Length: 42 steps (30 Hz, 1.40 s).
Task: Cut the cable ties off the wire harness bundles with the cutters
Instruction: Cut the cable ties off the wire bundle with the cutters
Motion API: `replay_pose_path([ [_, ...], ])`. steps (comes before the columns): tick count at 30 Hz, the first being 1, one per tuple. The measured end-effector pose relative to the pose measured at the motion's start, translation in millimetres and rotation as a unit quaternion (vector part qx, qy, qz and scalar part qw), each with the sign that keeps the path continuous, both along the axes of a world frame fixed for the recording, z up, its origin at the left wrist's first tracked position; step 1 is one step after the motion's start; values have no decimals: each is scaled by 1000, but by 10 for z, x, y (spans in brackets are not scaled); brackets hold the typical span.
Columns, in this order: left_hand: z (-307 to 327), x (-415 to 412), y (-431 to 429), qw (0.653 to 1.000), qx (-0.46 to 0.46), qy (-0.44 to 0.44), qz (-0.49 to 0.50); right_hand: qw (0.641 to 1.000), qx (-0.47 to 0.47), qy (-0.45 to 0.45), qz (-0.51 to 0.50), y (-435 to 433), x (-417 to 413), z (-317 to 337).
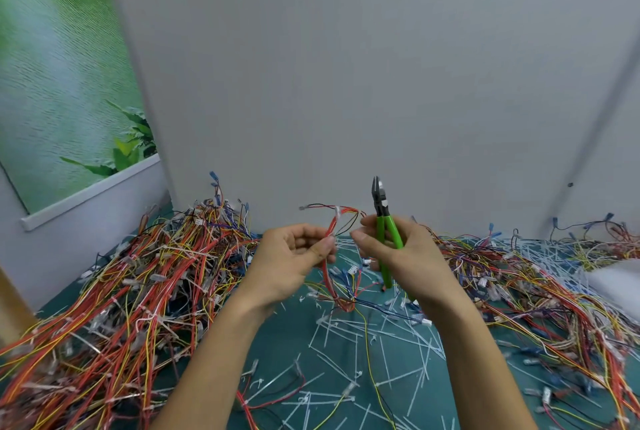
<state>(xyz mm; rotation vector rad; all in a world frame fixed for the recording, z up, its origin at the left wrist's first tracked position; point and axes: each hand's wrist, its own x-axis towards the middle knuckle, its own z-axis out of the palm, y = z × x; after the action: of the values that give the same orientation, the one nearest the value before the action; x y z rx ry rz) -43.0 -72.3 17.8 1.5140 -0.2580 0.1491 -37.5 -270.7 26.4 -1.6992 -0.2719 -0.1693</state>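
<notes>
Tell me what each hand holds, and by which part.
Left hand pinches the wire harness bundle on its red wires, below the white cable tie. Right hand grips the cutters by their green handles.

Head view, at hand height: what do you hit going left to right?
left wire pile → left hand → red wire bundle it pinches → cutters gripped by the right hand → right wire pile → white object at the edge, too blurred to identify.
</notes>
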Motion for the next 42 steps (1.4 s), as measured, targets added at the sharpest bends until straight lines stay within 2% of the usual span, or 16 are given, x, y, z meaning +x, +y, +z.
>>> replay_pose_path([
  [3,4,2,22,999,-30,17,-11,998,-55,-26,12,66,2,-30],
  [9,-44,24,2,996,-50,50,-46,992,-104,-58,31,144,30,-91],
  [14,-119,53,-41,996,14,64,-64,983,-150,-91,45,188,16,-108],
  [20,-138,51,-74,995,34,74,-51,981,-164,-91,45,191,-3,-104],
  [30,-101,-14,-146,994,22,79,-73,987,-130,-92,34,234,-12,-106],
  [35,-89,-39,-207,993,-18,66,-94,994,-60,-79,47,273,-36,-84],
  [42,-89,-67,-259,994,-39,45,-88,993,-27,-114,25,295,-33,-97],
])
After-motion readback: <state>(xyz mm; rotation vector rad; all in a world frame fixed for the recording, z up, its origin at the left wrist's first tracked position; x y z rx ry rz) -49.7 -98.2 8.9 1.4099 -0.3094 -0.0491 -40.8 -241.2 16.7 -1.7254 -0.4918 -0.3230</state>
